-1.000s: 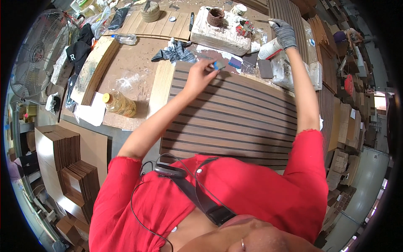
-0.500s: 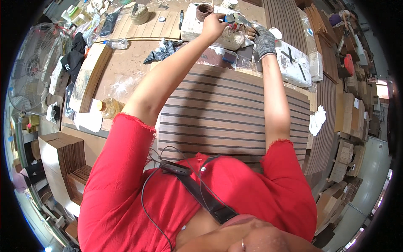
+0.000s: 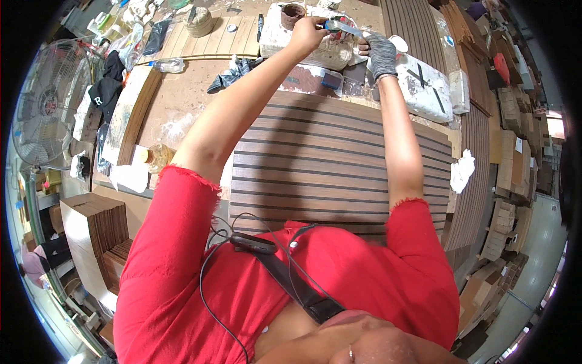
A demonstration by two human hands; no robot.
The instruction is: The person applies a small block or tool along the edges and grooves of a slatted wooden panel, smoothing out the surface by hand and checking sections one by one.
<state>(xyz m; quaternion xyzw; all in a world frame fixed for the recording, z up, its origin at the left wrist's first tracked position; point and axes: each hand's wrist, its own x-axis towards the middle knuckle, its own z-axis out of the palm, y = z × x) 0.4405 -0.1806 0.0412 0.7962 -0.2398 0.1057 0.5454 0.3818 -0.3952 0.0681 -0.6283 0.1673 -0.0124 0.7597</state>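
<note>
My bare left hand reaches to the far side of the bench, closed on the blue handle of a putty knife. Its flat blade points right, toward my right hand, which wears a grey knit glove. The gloved fingers are curled close by the blade's end; whether they touch it or hold something small is hidden. Just beyond my left hand, a brown-stained pot stands on a white, smeared block. Nearer to me, a slatted wood panel with dark grooves lies flat beneath my forearms.
A second white block with black tape marks sits right of the glove. A crumpled white rag lies by the panel's right edge. To the left are a grey glove, a jar of yellowish liquid and a large fan.
The putty knife's blade has turned and now shows more plainly between my hands. Both hands stay in nearly the same place. The panel and pot have not visibly moved on the bench.
</note>
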